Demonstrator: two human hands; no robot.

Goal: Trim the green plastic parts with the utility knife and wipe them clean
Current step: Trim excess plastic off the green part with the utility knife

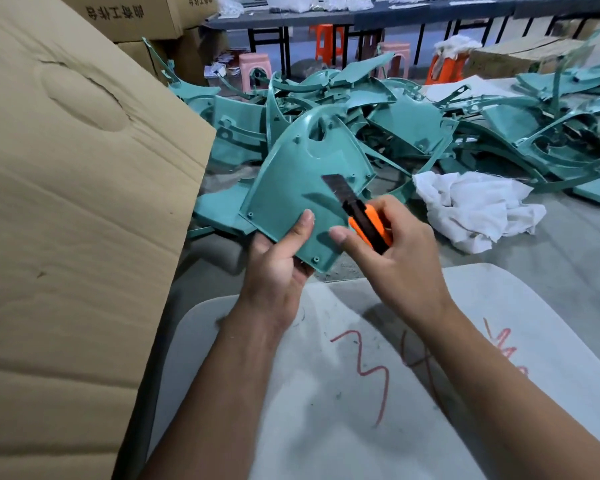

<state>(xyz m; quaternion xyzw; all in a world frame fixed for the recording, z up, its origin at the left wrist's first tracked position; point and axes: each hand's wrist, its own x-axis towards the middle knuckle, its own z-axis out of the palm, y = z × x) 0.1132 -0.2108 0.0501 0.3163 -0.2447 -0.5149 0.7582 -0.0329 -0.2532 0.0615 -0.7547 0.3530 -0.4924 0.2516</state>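
A green plastic panel [302, 188] was held upright at its lower corner by the left hand [278, 261], the thumb pressed flat against its face and the fingers wrapped behind, while an orange utility knife [364, 220] was clamped in the right hand [395, 247], fingers curled round the handle and the thumb stretched toward the panel's edge. The dark blade [338, 188] was seen extended and laid against the panel's right-hand edge, just above the two grips. The trimming step was judged to be in hand, with wiping not yet begun. The next move was thought to call for a steady draw of the blade along that edge, away from the supporting thumb, which lay close to the cutting line; a slip there was reckoned the chief risk. Just beyond the knife hand, to its right, a crumpled white cloth [475, 209] was left lying on the floor, within easy reach for the wipe. Farther out behind the panel, a heap of green parts [413, 119] was spread across the floor. To the left of the grip a large cardboard box [77, 202] was stood, and beneath the forearms a pale surface marked in red [326, 393] was seen.
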